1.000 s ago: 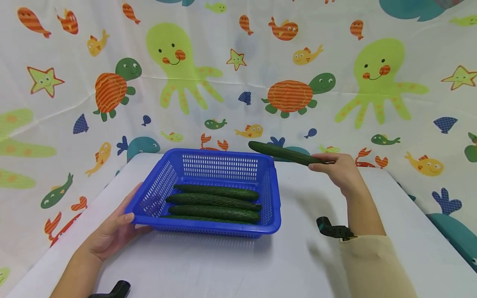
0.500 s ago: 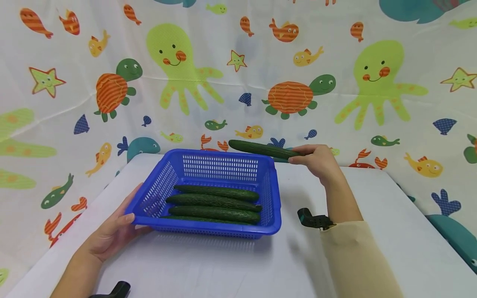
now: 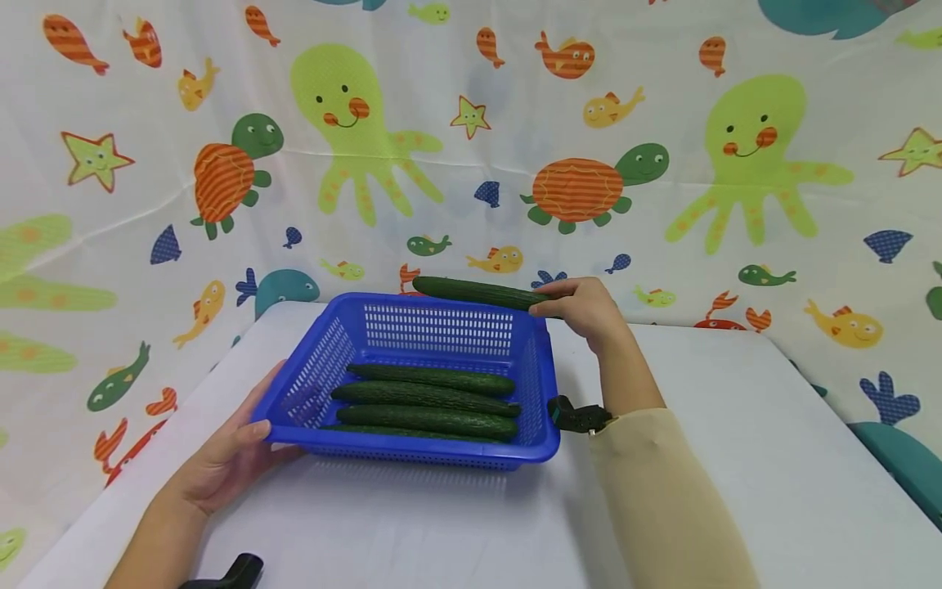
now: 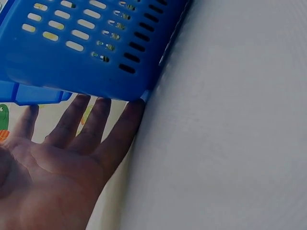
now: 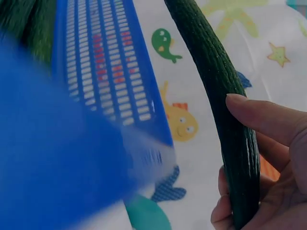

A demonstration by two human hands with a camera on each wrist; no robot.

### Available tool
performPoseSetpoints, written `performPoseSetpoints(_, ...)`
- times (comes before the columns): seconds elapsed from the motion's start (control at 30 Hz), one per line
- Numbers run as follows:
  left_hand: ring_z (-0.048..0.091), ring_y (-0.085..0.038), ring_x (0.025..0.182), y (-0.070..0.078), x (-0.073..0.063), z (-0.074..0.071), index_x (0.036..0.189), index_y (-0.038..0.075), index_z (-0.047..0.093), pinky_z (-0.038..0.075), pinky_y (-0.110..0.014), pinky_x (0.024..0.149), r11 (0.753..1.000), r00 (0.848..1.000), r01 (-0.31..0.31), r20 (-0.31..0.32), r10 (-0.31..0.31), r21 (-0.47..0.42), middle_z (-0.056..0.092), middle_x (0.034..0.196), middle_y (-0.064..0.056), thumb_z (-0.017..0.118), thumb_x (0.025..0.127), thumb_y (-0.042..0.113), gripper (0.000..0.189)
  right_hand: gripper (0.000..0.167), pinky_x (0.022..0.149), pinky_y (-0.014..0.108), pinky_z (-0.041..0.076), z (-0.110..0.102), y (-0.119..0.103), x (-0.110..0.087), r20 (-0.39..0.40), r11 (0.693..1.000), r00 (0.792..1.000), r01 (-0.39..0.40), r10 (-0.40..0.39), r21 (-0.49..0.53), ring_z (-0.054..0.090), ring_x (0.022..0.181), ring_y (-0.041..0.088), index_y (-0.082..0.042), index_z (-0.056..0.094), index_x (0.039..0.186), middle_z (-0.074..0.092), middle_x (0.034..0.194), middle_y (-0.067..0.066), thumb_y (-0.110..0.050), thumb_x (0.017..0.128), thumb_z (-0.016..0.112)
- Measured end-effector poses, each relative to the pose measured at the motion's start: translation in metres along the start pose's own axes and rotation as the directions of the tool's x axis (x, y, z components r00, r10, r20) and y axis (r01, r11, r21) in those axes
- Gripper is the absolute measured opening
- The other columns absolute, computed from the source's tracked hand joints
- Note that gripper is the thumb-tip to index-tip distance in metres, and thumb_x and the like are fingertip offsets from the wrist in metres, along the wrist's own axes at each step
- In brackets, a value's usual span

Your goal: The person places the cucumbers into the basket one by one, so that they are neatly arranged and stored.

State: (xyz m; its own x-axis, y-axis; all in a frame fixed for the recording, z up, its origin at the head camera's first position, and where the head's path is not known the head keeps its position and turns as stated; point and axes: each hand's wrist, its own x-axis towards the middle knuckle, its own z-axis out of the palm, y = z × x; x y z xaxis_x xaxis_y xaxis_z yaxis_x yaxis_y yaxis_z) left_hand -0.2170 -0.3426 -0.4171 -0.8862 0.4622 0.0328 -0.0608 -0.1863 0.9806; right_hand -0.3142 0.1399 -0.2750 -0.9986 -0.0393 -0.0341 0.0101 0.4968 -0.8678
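Observation:
A blue slotted plastic basket (image 3: 412, 451) stands on the white table, with several dark green cucumbers (image 3: 434, 397) lying side by side in it. My left hand (image 3: 228, 458) is at its left front corner, thumb over the rim; in the left wrist view the fingers (image 4: 67, 124) reach up straight against the basket's wall. My right hand (image 3: 589, 311) pinches another cucumber (image 3: 471, 292) near its right end, above the basket's back rim. The right wrist view shows the thumb pressed on this cucumber (image 5: 220, 86), fingers behind it, with the basket wall (image 5: 105, 57) beside it.
Behind the white table (image 3: 706, 442) hangs a cloth (image 3: 456, 74) printed with sea animals. A black wrist camera mount (image 3: 577, 415) on the right arm overlaps the basket's right edge in the head view. Another black mount (image 3: 235, 570) shows near the bottom left.
My right hand has moved left with the cucumber, from right of the basket to above its back rim. The left hand and the basket have stayed in place.

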Motion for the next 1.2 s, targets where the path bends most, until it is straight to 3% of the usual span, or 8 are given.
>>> performPoseSetpoints(0.13, 0.049, -0.004, 0.139, 0.000, 0.001, 0.002, 0.164, 0.049, 0.004, 0.048, -0.041, 0.107, 1.000, 1.000, -0.004, 0.007, 0.004, -0.001, 0.021, 0.163, 0.011, 0.039, 0.108, 0.025, 0.070, 0.045, 0.123, 0.057, 0.029, 0.009, -0.002, 0.004, 0.029, 1.000, 0.999, 0.017, -0.017, 0.020, 0.033, 0.153, 0.035, -0.010, 0.069, 0.135, 0.045, 0.160, 0.011, -0.020, 0.092, 0.077)
performPoseSetpoints(0.43, 0.048, -0.003, 0.140, -0.001, 0.003, 0.007, 0.164, 0.048, 0.003, 0.048, -0.039, 0.107, 1.000, 1.000, -0.008, 0.026, 0.008, -0.008, 0.020, 0.163, 0.011, 0.039, 0.109, 0.025, 0.069, 0.042, 0.122, 0.056, 0.033, 0.033, -0.004, 0.013, 0.057, 1.000, 0.998, 0.012, -0.014, 0.022, 0.041, 0.147, 0.036, -0.009, 0.071, 0.133, 0.051, 0.155, 0.012, -0.015, 0.092, 0.077)
performPoseSetpoints(0.83, 0.048, -0.004, 0.140, 0.001, 0.001, 0.003, 0.163, 0.049, 0.003, 0.048, -0.038, 0.107, 1.000, 1.000, -0.013, 0.025, 0.013, -0.005, 0.014, 0.166, 0.007, 0.039, 0.109, 0.026, 0.069, 0.039, 0.107, 0.051, 0.049, 0.055, -0.010, 0.020, 0.050, 0.993, 0.997, 0.069, -0.064, -0.099, 0.057, 0.132, 0.035, -0.012, 0.073, 0.129, 0.063, 0.141, 0.014, -0.017, 0.090, 0.079)
performPoseSetpoints(1.2, 0.047, -0.004, 0.140, 0.002, 0.000, 0.001, 0.164, 0.048, 0.004, 0.049, -0.039, 0.107, 1.000, 1.000, -0.019, 0.023, 0.019, 0.002, 0.016, 0.165, 0.009, 0.038, 0.109, 0.025, 0.069, 0.036, 0.096, 0.046, 0.054, 0.069, -0.014, 0.024, 0.079, 0.966, 0.992, 0.113, -0.097, -0.231, 0.060, 0.124, 0.036, -0.011, 0.074, 0.127, 0.066, 0.135, 0.015, -0.019, 0.092, 0.079)
